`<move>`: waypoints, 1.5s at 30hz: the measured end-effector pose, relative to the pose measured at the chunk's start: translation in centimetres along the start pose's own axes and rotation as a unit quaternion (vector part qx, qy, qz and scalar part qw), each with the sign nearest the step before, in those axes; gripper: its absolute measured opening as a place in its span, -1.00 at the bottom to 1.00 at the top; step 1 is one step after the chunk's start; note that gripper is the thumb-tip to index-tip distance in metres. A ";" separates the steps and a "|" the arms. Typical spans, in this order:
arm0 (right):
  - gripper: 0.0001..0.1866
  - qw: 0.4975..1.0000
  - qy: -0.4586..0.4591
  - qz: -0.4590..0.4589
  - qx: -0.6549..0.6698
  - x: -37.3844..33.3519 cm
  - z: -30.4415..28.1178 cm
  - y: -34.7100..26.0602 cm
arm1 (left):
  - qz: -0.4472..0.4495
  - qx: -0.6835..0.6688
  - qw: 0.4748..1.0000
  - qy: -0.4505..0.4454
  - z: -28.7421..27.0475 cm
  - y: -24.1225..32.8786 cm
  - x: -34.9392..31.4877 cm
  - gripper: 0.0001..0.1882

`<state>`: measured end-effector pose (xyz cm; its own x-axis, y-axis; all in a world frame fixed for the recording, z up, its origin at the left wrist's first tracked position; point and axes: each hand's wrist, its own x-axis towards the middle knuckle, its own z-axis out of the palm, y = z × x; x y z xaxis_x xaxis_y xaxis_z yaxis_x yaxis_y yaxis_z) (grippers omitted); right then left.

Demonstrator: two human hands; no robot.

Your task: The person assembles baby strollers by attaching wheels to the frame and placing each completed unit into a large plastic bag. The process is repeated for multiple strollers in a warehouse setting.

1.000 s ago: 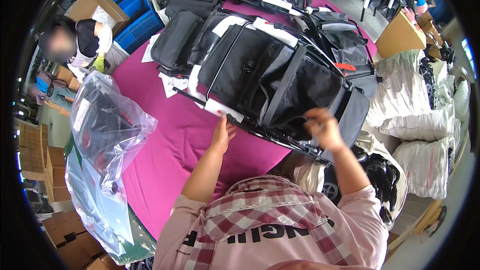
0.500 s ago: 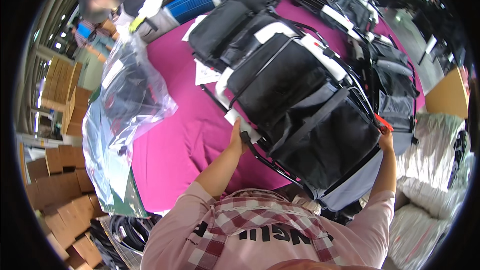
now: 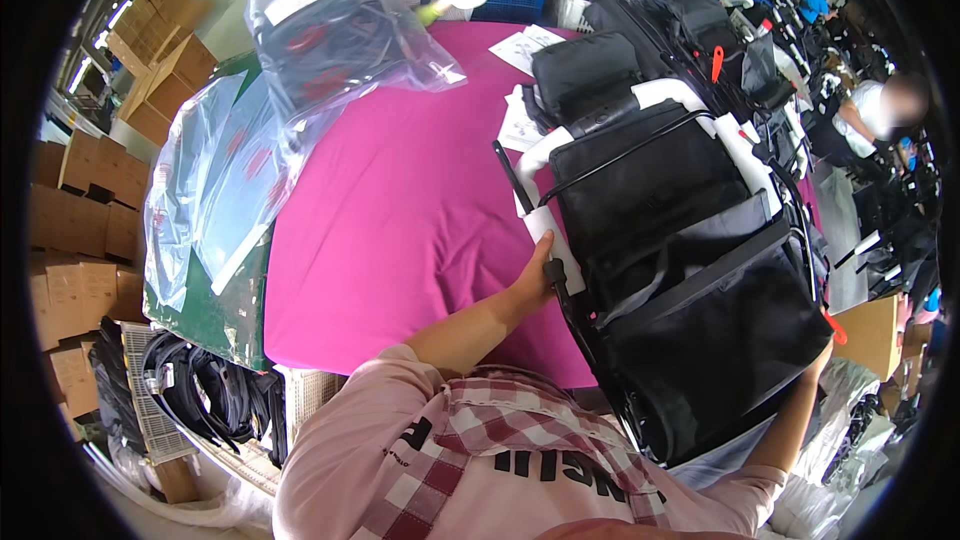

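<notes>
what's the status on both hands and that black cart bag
Left hand gripping the frame's left side. Right hand mostly hidden at its right edge. Black folding cart bag tilted over magenta table.

A large black fabric bag (image 3: 690, 270) with black tubular frame lies tilted on the magenta tabletop (image 3: 400, 220).

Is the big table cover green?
No, the table cover is bright pink, and the black folded cart held by the left hand lies on it.
</notes>
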<state>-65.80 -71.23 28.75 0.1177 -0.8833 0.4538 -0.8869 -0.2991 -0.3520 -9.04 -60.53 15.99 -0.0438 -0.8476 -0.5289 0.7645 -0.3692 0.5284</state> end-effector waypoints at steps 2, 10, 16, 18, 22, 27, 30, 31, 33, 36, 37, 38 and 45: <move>-0.60 0.999 -0.041 0.018 0.030 -1.0 -6.1 -1.6 | -0.034 -0.075 0.995 -0.053 -0.6 -0.1 -0.1 -0.25; -0.69 0.995 -0.095 0.023 -0.037 -3.4 1.0 -26.2 | -0.055 -0.177 0.982 0.037 -16.1 3.9 -7.4 -0.23; -0.69 0.990 -0.101 -0.072 -0.072 2.1 7.6 -33.7 | -0.061 -0.215 0.968 0.117 -21.9 6.8 -10.2 -0.16; -0.80 0.987 -0.144 -0.026 -0.068 5.0 9.4 -35.5 | 0.018 -0.133 0.984 0.119 -23.6 10.5 -8.4 -0.14; -0.73 0.981 -0.185 -0.020 -0.059 9.0 15.1 -44.4 | 0.232 -0.027 0.954 0.190 -21.9 24.0 -8.8 -0.20; -0.71 0.952 -0.273 -0.036 0.133 1.7 24.5 -44.1 | 0.388 0.044 0.889 0.238 -24.7 29.4 -9.8 -0.58; -0.53 0.953 -0.304 0.004 0.009 -9.9 29.2 -43.6 | 0.291 0.170 0.911 0.239 -31.7 23.1 -9.9 -0.67; -0.46 0.954 -0.299 0.033 -0.013 -12.7 29.9 -43.7 | 0.288 0.188 0.924 0.165 -36.0 19.4 -9.4 -0.67; -0.55 0.927 -0.295 0.220 0.066 -17.3 30.1 -41.1 | 0.068 0.115 0.978 0.158 -36.1 11.3 -9.4 -0.55; -0.59 0.866 -0.337 0.324 0.177 -22.3 30.6 -39.4 | -0.157 0.084 0.978 0.106 -28.5 5.0 -11.1 -0.29; -0.60 0.871 -0.332 0.304 0.198 -22.8 30.5 -40.6 | -0.158 0.101 0.978 0.092 -26.9 4.1 -10.6 -0.28; -0.60 0.865 -0.373 0.285 0.176 -23.1 30.5 -41.5 | -0.160 0.117 0.977 0.078 -25.4 3.4 -10.1 -0.26; -0.59 0.833 -0.456 0.227 0.215 -22.4 26.8 -46.9 | -0.066 0.064 0.993 0.080 -24.6 0.9 -5.7 -0.31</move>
<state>-14.81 -47.09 13.15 0.2779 -0.7888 -0.5483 -0.7130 0.2132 -0.6680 7.75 -46.69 3.15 -0.0269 -0.7207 -0.6927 0.6700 -0.5272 0.5226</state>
